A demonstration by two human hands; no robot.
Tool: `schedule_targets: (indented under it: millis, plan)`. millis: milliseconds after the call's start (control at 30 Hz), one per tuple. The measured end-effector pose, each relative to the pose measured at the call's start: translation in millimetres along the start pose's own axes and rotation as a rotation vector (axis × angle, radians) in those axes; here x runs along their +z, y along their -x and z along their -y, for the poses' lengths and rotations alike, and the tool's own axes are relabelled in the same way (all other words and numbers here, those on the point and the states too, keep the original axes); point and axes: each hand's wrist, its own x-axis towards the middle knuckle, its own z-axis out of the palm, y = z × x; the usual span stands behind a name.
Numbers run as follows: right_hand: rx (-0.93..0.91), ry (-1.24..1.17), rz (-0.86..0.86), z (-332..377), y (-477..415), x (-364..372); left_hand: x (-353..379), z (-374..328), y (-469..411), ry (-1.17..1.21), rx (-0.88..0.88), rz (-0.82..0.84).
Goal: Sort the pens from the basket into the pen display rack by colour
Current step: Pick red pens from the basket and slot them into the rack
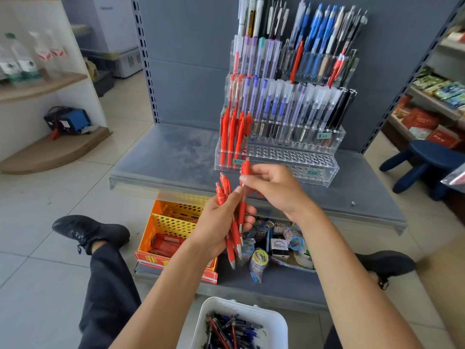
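Right grip (pixel 274 190) around red pen (pixel 245 168)

Pen rack (pixel 289 157) on shelf (pixel 171 157); basket (pixel 274 321) of pens (pixel 231 331) in front, lower; stool (pixel 425 157) right of shelf.

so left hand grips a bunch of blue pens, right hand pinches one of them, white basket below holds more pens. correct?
Not quite. The head view shows the bunch of pens in the left hand is red, not blue. The rest stands: the right hand pinches one red pen of the bunch, and the white basket below holds more pens.
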Motion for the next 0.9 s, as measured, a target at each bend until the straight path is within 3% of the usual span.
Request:
schedule_targets:
  millis: [100, 200, 300, 500, 767, 900]
  plan:
    - [-0.074, -0.041, 0.001, -1, -6, 0, -3, 1, -6, 0.009, 0.021, -0.029]
    - [-0.224, -0.103, -0.209, 7, -17, -4, -4, 2, -13, 0.049, 0.005, -0.057]
    - [-0.413, -0.014, -0.387, 20, -34, -11, -7, 3, -16, 0.058, -0.012, -0.078]
    - [-0.62, 0.138, -0.563, 33, -69, -13, -8, 5, -20, 0.059, -0.059, -0.08]
    - [-0.581, 0.181, -0.583, 23, -88, -13, -14, 6, -25, 0.081, -0.081, -0.06]
    - [-0.485, 0.229, -0.515, 14, -93, -15, -15, 9, -25, 0.086, -0.096, -0.058]
